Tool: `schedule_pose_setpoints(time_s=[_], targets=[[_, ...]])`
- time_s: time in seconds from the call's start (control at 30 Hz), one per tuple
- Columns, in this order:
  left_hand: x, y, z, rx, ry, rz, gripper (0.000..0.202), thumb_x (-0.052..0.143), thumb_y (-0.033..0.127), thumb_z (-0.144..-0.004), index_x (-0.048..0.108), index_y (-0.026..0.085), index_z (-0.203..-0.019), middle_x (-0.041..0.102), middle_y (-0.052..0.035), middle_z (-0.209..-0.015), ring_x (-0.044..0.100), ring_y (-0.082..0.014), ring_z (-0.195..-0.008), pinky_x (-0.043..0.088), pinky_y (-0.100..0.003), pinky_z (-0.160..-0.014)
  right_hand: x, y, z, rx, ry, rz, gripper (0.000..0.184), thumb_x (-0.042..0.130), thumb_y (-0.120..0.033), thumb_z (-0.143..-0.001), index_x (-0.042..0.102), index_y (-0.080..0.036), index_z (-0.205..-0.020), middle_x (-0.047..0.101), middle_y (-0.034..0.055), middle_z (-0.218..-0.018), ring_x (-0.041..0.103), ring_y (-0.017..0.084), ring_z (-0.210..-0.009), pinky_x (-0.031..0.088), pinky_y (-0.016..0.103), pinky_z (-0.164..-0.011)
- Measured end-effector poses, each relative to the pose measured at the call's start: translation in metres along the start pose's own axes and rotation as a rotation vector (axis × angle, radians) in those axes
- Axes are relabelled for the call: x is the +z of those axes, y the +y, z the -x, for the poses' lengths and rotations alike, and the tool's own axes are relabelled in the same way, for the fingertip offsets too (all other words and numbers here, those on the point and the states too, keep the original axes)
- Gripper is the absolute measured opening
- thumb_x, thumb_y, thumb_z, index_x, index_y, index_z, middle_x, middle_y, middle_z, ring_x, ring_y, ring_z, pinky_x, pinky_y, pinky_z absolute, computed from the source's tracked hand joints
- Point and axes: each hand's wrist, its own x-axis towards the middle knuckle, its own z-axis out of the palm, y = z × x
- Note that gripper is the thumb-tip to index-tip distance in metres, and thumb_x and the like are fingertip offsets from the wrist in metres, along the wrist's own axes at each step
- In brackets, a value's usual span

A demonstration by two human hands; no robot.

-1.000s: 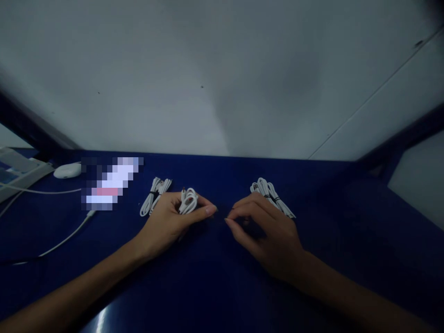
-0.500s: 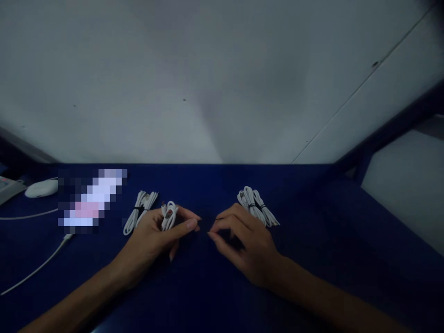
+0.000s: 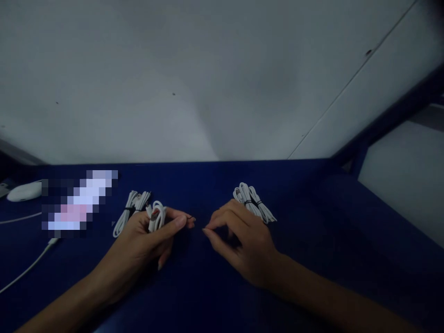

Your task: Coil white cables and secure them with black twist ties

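Observation:
My left hand (image 3: 145,240) is closed around a small coiled white cable (image 3: 157,216), thumb and forefinger pinched at a thin dark tie near its tip. My right hand (image 3: 239,240) hovers just to the right over the blue table (image 3: 208,286), thumb and forefinger pinched together; whether they hold the other end of the tie is too small to tell. A bundled white cable (image 3: 130,212) lies just left of my left hand. Another tied bundle of white cables (image 3: 253,203) lies behind my right hand.
A white mouse (image 3: 22,190) sits at the far left with a white cord (image 3: 31,263) trailing across the table. A pixelated patch covers something beside it. A pale wall rises behind the table, with dark blue frame rails at both sides.
The view has drifted so everything sits further left and lower. Both hands stay close together with the same pinched grips; the left hand still holds the coiled cable.

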Motion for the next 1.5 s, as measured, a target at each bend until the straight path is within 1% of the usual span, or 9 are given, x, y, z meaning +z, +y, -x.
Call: schedule_pose_setpoints(time_s=[0.2,0.4,0.57,0.73,0.93,1.03,1.17,1.37,1.5], targets=[[0.002,-0.004,-0.003,0.040,-0.021,-0.003,0.034,0.081,0.055,-0.098,0.081,0.021,-0.100,0.058,0.0047,-0.051,0.043,-0.0064,-0.044,0.033,-0.019,-0.047,-0.003,0.003,0.001,0.002,-0.046,0.004,0.005,0.067,-0.015,-0.106,0.068,-0.019,-0.103,0.072,0.0027,-0.090,0.064,0.015,-0.079,0.052,0.028,-0.066],[0.003,-0.004,-0.001,0.076,-0.015,-0.023,0.032,0.080,0.053,-0.100,0.080,0.021,-0.096,0.058,0.0057,-0.053,0.044,-0.0058,-0.044,0.033,-0.018,-0.046,-0.002,0.005,0.001,0.319,-0.202,-0.272,0.014,0.074,-0.029,-0.105,0.072,-0.017,-0.109,0.072,0.0008,-0.089,0.063,0.012,-0.069,0.051,0.027,-0.062],[0.009,0.004,0.005,0.178,0.014,-0.192,0.035,0.081,0.052,-0.098,0.081,0.020,-0.085,0.056,0.0050,-0.051,0.047,-0.0077,-0.045,0.033,-0.019,-0.045,-0.004,-0.009,0.000,0.473,-0.263,-0.506,0.008,0.069,-0.026,-0.106,0.073,-0.019,-0.110,0.067,-0.0032,-0.080,0.056,0.010,-0.062,0.047,0.024,-0.056],[0.009,0.007,0.006,0.189,0.084,-0.244,0.033,0.079,0.053,-0.099,0.082,0.022,-0.088,0.058,0.0046,-0.053,0.049,-0.0103,-0.046,0.033,-0.021,-0.046,-0.005,-0.019,-0.001,0.594,-0.340,-0.587,0.010,0.070,-0.027,-0.106,0.072,-0.020,-0.113,0.074,0.0016,-0.090,0.069,0.014,-0.074,0.054,0.025,-0.061],[0.009,0.005,0.011,0.222,0.038,-0.344,0.029,0.079,0.048,-0.099,0.082,0.023,-0.086,0.067,0.0025,-0.071,0.052,-0.0107,-0.056,0.039,-0.024,-0.054,-0.004,-0.011,-0.005,0.795,-0.336,-0.943,0.041,0.050,-0.048,-0.118,0.065,-0.018,-0.094,0.077,0.0062,-0.093,0.075,0.013,-0.068,0.055,0.018,-0.049],[0.010,0.003,0.015,0.287,-0.057,-0.339,0.022,0.077,0.043,-0.102,0.085,0.025,-0.092,0.074,0.0003,-0.082,0.067,-0.0147,-0.072,0.049,-0.026,-0.067,-0.002,-0.009,-0.006,0.860,-0.415,-1.075,0.037,0.059,-0.046,-0.114,0.067,-0.017,-0.093,0.078,0.0088,-0.099,0.080,0.018,-0.084,0.062,0.021,-0.057],[0.008,0.001,0.016,0.375,-0.092,-0.362,0.015,0.074,0.035,-0.105,0.086,0.027,-0.101,0.076,0.0002,-0.087,0.072,-0.0154,-0.077,0.052,-0.027,-0.071,-0.001,-0.008,-0.006,0.901,-0.535,-1.256,0.040,0.056,-0.052,-0.115,0.072,-0.015,-0.113,0.079,0.0117,-0.107,0.081,0.019,-0.094,0.066,0.030,-0.078],[0.008,-0.001,0.016,0.398,-0.072,-0.381,0.015,0.074,0.034,-0.106,0.086,0.026,-0.104,0.078,-0.0008,-0.092,0.073,-0.0163,-0.081,0.052,-0.028,-0.075,-0.010,-0.003,-0.007,0.857,-0.611,-1.120,0.036,0.061,-0.049,-0.114,0.067,-0.018,-0.096,0.079,0.0065,-0.097,0.068,0.013,-0.072,0.051,0.025,-0.065],[0.009,-0.002,0.014,0.321,-0.035,-0.339,0.018,0.076,0.040,-0.103,0.083,0.024,-0.097,0.075,0.0005,-0.087,0.065,-0.0146,-0.075,0.048,-0.026,-0.070,-0.012,0.003,-0.005,0.915,-0.630,-1.091,0.035,0.068,-0.046,-0.110,0.067,-0.019,-0.088,0.064,-0.0017,-0.079,0.052,0.010,-0.062,0.043,0.023,-0.059]])
